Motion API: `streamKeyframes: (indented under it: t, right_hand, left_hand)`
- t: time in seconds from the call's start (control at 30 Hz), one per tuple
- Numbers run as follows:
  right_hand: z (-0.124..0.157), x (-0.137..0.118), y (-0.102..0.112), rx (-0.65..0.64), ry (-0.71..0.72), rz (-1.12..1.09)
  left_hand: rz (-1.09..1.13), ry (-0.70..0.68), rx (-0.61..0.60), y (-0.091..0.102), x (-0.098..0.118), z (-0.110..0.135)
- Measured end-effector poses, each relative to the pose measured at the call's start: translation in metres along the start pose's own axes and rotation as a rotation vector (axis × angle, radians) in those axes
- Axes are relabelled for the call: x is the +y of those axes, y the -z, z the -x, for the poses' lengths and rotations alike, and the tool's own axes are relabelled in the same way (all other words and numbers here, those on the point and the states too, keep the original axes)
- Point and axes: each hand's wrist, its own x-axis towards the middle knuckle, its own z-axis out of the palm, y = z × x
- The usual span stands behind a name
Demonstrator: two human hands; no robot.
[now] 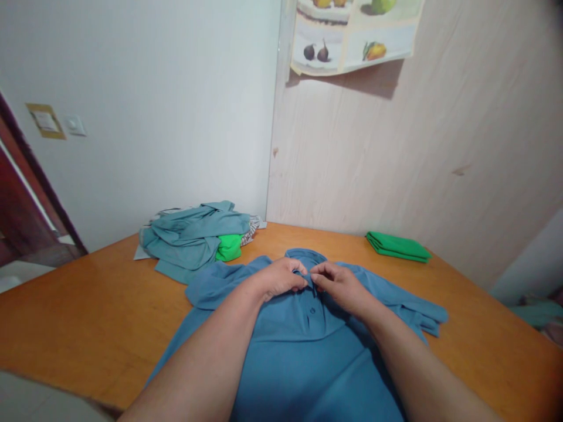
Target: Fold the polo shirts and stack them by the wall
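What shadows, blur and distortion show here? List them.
Head view: the fruit poster casts a dark shadow on the wall; head view: the fabrics at the right edge look blurred, and the right-hand corners darken; head view: the door frame leans, probably lens distortion; head view: the blue shirt is softly shaded, its button still discernible.
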Motion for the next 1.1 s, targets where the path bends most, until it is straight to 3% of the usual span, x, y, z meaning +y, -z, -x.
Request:
streamKeyframes:
  t: [0.13, 0.23, 0.3, 0.37, 0.47, 0.53, 0.63, 0.7, 0.9, 1.0, 1.1]
  right_hand:
    - [0.001, 0.001, 0.001, -0.01, -0.01, 0.04]
    - [0.001, 0.002, 0.002, 0.021, -0.037, 0.03]
    - [0.0, 0.003, 0.003, 0.085, -0.059, 0.025]
    - [-0.002, 0.004, 0.004, 0.144, -0.08, 0.016]
    - [-0.003, 0.004, 0.005, 0.195, -0.112, -0.008]
    - [-0.003, 0.004, 0.005, 0.216, -0.138, -0.021]
    - [-0.003, 0.004, 0.005, 0.234, -0.157, -0.03]
    - [-0.003, 0.004, 0.005, 0.231, -0.149, -0.04]
    - [-0.001, 0.003, 0.006, 0.149, -0.117, -0.069]
    - [0.0, 0.001, 0.005, 0.095, -0.092, -0.083]
    - [0.002, 0.0, 0.004, 0.042, -0.087, -0.103]
  left_hand:
    - [-0.124, -0.033, 0.012, 0.0, -0.001, -0.002]
    - [-0.219, -0.153, 0.098, -0.003, -0.003, -0.005]
    - [-0.256, -0.247, 0.217, -0.005, -0.005, -0.008]
    - [-0.301, -0.32, 0.415, -0.006, -0.005, -0.011]
    - [-0.341, -0.352, 0.66, -0.005, -0.002, -0.012]
    - [-0.326, -0.306, 0.616, -0.005, 0.0, -0.012]
    - [-0.246, -0.201, 0.398, -0.01, -0.001, -0.011]
    - [-0.159, -0.169, 0.327, -0.017, -0.002, -0.011]
    - [0.205, -0.009, 0.263, -0.026, 0.004, -0.008]
    - [0.257, 0.087, 0.217, -0.025, 0.007, -0.007]
    - [0.235, 0.063, 0.223, -0.025, 0.003, -0.008]
